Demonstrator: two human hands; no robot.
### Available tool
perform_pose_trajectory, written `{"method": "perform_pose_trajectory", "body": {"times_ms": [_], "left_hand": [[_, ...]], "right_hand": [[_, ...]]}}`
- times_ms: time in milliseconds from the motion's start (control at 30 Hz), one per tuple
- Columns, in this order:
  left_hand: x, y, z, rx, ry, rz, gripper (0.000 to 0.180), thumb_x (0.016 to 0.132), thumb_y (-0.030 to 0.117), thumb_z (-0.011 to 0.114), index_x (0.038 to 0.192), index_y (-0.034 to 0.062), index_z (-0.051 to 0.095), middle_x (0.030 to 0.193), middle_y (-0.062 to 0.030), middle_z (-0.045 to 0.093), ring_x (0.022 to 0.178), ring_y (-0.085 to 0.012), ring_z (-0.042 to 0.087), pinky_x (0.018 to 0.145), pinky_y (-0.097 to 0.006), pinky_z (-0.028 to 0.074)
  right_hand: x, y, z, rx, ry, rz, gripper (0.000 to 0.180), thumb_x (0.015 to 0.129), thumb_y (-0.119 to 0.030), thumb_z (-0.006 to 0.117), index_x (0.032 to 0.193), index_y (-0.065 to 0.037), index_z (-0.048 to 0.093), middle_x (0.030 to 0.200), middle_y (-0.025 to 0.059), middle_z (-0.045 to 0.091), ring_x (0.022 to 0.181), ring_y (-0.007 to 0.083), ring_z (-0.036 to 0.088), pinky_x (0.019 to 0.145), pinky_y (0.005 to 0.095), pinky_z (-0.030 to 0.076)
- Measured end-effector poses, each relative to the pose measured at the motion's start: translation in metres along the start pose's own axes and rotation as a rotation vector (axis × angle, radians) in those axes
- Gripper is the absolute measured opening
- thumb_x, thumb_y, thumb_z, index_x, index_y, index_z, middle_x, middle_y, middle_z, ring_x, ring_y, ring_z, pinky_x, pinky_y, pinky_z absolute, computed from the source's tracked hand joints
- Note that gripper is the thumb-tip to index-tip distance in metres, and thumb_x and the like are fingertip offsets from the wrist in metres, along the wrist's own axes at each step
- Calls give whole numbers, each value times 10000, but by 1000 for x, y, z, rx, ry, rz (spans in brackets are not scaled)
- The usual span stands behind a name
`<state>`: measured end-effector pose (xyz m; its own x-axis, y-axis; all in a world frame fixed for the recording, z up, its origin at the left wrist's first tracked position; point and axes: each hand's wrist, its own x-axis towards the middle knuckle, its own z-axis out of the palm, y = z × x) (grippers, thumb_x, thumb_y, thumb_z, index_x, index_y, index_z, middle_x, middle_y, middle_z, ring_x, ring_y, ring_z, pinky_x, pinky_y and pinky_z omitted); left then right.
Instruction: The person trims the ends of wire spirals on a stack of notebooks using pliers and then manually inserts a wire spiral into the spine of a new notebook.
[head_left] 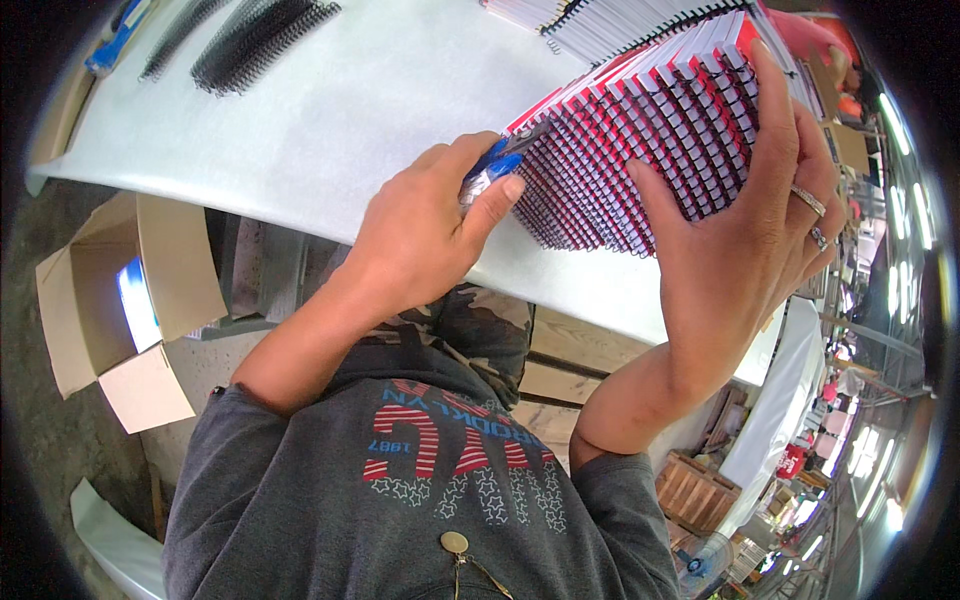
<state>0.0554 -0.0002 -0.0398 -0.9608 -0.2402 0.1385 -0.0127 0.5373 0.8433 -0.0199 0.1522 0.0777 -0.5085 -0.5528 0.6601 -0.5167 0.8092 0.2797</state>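
Note:
A slanted row of spiral-bound notebooks (640, 140) with red and white covers lies on the white table (330, 110). My right hand (760, 220) presses flat against the near ends of the notebooks, fingers stretched up over the row. My left hand (430, 230) grips a small blue tool (497, 165) against the spiral bindings at the row's left end. What kind of tool it is stays hidden by the fingers.
Loose black spiral coils (255, 40) lie at the table's far left. An open cardboard box (130, 300) stands on the floor at the left. More white-edged notebooks (610, 25) are stacked behind the row. Wooden crates (695, 490) sit under the table at the right.

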Motion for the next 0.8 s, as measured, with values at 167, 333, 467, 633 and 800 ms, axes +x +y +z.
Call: {"method": "perform_pose_trajectory", "body": {"times_ms": [167,333,467,633,800], "left_hand": [[3,-4,-12,-1094,-450,-429,574,964,502,322,1236,30,503,881,-97,597,798,-191,591,692,-300,476],[4,-2,-14,-942,-494,-452,587,970,501,291,1242,27,505,893,-102,601,782,-181,588,671,-295,484],[-5,-5,6,-114,-53,-70,597,963,515,299,1255,34,499,934,-100,608,888,-190,586,816,-353,454],[1,-13,-5,-1265,-528,-517,630,948,541,286,1275,36,473,926,-111,585,848,-233,599,739,-395,518],[3,-22,-8,-1152,-569,-414,556,972,464,321,1278,24,466,851,-107,572,784,-190,603,704,-296,501]], "right_hand": [[1,2,1,26,7,-48,932,491,-266,860,1314,-408,447,1235,-38,509,1158,196,443,979,479,301],[-2,10,3,35,16,-56,931,498,-302,863,1320,-404,439,1235,-31,523,1177,164,461,998,494,278],[0,6,5,23,19,-71,938,497,-316,864,1326,-397,433,1233,-28,529,1169,161,476,1015,488,259],[-1,12,4,21,16,-98,939,493,-333,864,1328,-378,436,1213,-35,546,1176,139,464,1025,469,251],[0,10,4,27,14,-94,940,491,-351,860,1329,-368,437,1218,-33,545,1181,135,456,1024,449,259]]}}
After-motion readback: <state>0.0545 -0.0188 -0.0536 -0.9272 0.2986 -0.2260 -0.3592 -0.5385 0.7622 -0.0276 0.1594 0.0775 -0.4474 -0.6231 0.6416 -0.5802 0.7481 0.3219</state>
